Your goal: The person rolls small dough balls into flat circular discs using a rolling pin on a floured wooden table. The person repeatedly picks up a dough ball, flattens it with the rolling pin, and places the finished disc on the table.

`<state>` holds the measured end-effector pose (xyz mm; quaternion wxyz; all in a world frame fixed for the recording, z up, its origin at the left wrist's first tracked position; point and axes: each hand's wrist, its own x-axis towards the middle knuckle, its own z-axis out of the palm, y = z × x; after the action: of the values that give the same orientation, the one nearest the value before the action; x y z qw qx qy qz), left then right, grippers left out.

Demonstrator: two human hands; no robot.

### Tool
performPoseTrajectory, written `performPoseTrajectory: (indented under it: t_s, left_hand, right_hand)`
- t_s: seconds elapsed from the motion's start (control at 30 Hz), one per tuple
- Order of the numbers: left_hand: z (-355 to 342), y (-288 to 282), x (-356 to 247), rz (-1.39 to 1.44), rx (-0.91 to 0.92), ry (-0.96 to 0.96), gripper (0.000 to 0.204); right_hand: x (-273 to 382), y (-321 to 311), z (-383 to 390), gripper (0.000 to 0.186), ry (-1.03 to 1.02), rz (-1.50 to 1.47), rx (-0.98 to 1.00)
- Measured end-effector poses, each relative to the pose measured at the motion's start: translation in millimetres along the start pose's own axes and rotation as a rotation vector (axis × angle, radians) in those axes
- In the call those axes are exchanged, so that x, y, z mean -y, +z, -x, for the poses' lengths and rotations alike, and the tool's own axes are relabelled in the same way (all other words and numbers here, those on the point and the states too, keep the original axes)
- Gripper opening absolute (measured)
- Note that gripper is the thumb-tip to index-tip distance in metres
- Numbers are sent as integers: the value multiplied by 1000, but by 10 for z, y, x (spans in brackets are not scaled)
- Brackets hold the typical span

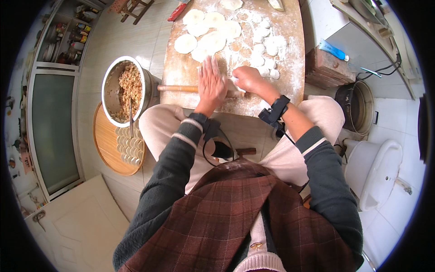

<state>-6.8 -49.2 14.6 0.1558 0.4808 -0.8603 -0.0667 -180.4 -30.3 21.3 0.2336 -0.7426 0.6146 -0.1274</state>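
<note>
My left hand (pixel 212 87) lies flat, palm down, on a wooden rolling pin (pixel 179 89) near the board's front edge. Its fingers are stretched forward and dusted with flour. Beside it, my right hand (pixel 252 81) is closed, pinching a small piece of dough (pixel 234 80) at the pin's right end; the fingers hide most of that dough. Both hands are over a floured wooden board (pixel 174 68). Several rolled dough wrappers (pixel 186 44) overlap at the board's far left. Small flattened dough pieces (pixel 272 48) lie scattered in flour on the right side.
Left of the board is a metal bowl (pixel 107 102) of minced filling with a spoon handle (pixel 131 120). Below it, a round wooden tray (pixel 103 145) bears rows of dumplings (pixel 129 147). A red packet (pixel 177 12) is by the far left corner. At right are a blue tube (pixel 333 50) and a pot (pixel 368 109).
</note>
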Motion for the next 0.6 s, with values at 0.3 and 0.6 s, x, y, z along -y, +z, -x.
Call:
performPoseTrajectory:
  t_s: [0.3,0.6]
  left_hand:
    - [199,-144,-74,0,180,-56,72]
    - [-381,356,90,43,-88,-58,70]
  right_hand:
    - [-28,-96,-6,15,109,-255,-106]
    - [110,-79,25,10,-11,37,-135]
